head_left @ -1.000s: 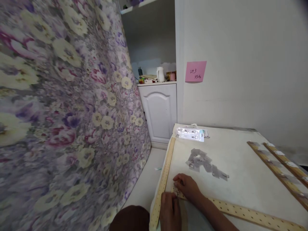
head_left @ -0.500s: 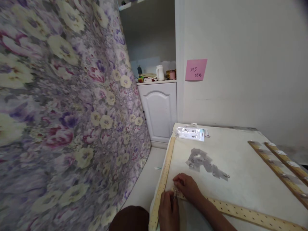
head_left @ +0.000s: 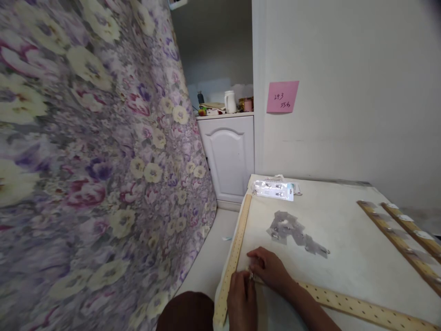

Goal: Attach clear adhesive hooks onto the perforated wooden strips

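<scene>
My left hand (head_left: 241, 299) is closed, its fingertips pinched at a small shiny metal piece (head_left: 251, 276). From the right, my right hand (head_left: 272, 271) reaches in with curled fingers, thumb and fingertips at the same piece. Both hands are over the left end of a pale wooden strip with rows of holes (head_left: 347, 303), which runs off to the right. A second holed wooden strip (head_left: 239, 241) lies along the table's left edge, beside my left hand. The exact kind of the metal piece is too small to make out.
Beyond my hands lie several grey translucent squares (head_left: 285, 225) with small metal parts. A clear blister pack (head_left: 274, 189) sits at the far left table corner. Wooden strips with clear and white pieces (head_left: 396, 239) are at the right. A floral curtain (head_left: 103, 184) hangs on the left.
My right fingers have shifted slightly down and in towards the left hand, covering more of the strip's end. The view has tilted a little; other things lie as before.
</scene>
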`<state>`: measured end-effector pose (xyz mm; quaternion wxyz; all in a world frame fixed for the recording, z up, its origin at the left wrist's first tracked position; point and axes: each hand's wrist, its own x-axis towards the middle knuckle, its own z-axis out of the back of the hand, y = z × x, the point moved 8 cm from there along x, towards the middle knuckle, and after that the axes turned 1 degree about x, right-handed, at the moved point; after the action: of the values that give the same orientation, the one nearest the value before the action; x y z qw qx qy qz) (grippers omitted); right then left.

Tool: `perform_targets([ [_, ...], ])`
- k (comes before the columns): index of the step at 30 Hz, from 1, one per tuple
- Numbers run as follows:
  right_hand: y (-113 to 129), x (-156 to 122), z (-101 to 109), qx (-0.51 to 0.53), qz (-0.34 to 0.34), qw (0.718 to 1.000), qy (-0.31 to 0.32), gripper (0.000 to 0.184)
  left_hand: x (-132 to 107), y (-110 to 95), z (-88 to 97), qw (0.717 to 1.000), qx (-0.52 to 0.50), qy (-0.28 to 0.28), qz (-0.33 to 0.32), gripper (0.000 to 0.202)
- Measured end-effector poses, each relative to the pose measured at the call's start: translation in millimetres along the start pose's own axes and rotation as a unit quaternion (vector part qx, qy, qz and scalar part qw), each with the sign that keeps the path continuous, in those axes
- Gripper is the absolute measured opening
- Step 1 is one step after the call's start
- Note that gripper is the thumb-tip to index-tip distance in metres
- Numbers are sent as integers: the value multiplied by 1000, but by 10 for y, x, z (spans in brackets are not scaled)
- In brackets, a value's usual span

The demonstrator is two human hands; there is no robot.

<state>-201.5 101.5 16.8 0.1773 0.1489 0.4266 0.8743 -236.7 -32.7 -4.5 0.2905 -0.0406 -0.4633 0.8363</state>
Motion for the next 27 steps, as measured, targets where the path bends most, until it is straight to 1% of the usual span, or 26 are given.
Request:
perform_targets([
  [3, 8, -14, 3, 2, 2, 1000, -2, 33, 13, 9, -6, 1000, 2, -6, 0, 19],
  [8, 9, -32, 11, -5, -13, 1000, 0, 36, 23, -12, -5, 1000, -13, -13, -6, 21],
  [14, 14, -41, 24, -14, -22, 1000, -2, 33, 10, -129, 64, 1000, -2, -10, -3, 20],
  [17, -15, -43, 20, -8, -30, 1000, -5, 33, 12, -147, 86, 1000, 3, -14, 0, 21],
  [20, -21, -40, 28, 4, -24, 1000, -13, 33, 15, -140, 109, 1000, 7, -30, 0, 21],
  [24, -39, -35, 25, 4, -31, 999, -8, 33, 12, -143, 92, 1000, 7, -13, 1, 20],
  [27, -30, -40, 37, -1, -26, 1000, -10, 32, 9, -147, 100, 1000, -2, -13, 3, 21],
])
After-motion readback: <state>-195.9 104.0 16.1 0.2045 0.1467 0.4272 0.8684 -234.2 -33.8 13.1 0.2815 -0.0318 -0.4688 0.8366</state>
